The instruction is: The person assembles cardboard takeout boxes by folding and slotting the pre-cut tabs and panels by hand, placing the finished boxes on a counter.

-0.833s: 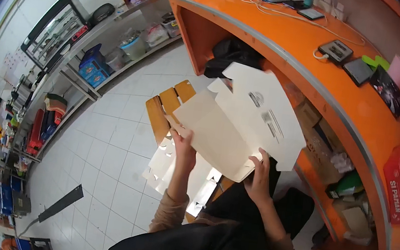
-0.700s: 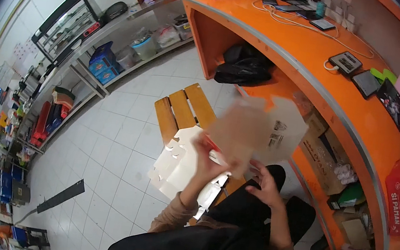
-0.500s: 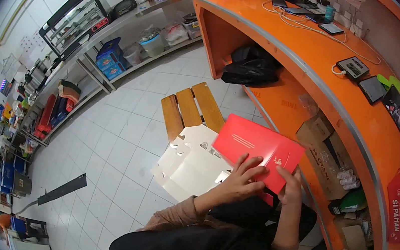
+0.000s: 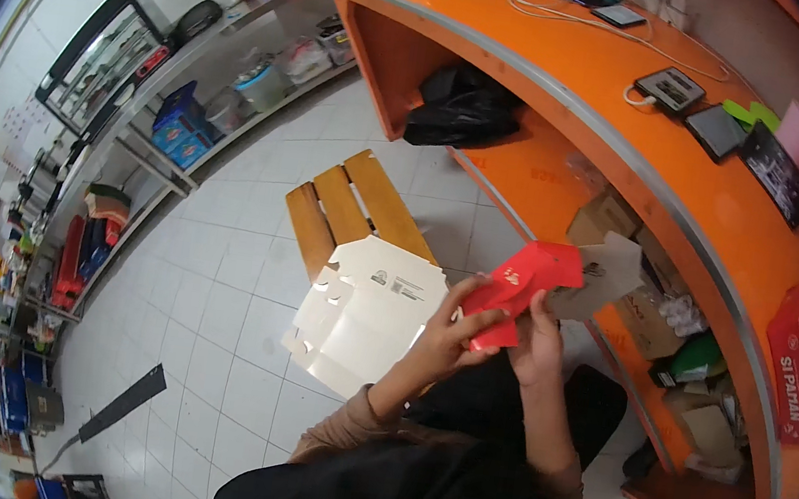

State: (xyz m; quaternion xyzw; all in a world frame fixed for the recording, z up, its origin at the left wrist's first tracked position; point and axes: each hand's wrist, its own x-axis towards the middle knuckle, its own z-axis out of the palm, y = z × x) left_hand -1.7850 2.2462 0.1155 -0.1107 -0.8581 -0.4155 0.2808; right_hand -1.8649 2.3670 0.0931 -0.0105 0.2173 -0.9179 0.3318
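Both my hands hold a red cardboard box blank above my lap. It is bent now, with a pale, whitish-grey flap standing out on its right side. My left hand is closed round its left edge, fingers over the red face. Against its lower right side, my right hand grips with the thumb up; some of those fingers are hidden behind the card. Close to my left hand, flat cream box blanks with notched edges lie on a slatted wooden stool.
An orange counter curves along the right, with phones, cables and a folded red-and-white box on top. Its lower shelf holds a black plastic bag and brown cartons. Metal shelving runs along the left wall.
The red blank has gone from lying flat and broad to being folded and turned, showing its pale inner side. Both hands shifted slightly left, and the whole view has moved a little.
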